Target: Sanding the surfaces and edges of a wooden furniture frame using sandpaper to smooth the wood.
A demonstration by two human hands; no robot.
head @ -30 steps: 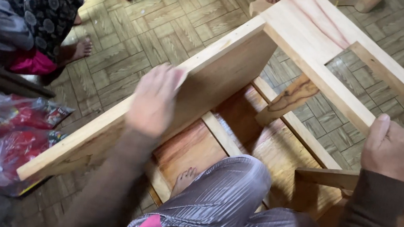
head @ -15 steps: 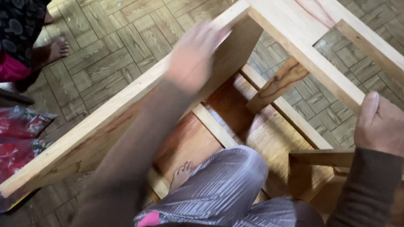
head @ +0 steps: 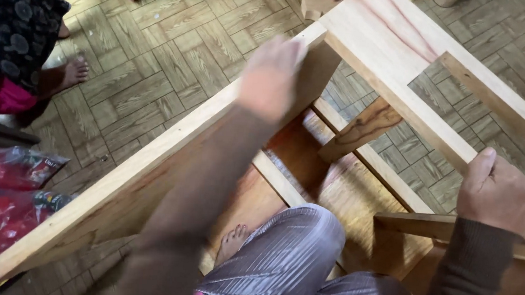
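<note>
Right hand (head: 508, 197) grips wooden frame (head: 398, 83); blurred left hand (head: 270, 76) seemingly open.

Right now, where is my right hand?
In the head view your right hand is at the right edge, gripping the light wooden rail of the furniture frame, just above a short crosspiece and right of your knee.

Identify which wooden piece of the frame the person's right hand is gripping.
The right hand grips the long pale rail on the right, not the wide side board under the left hand.
</note>
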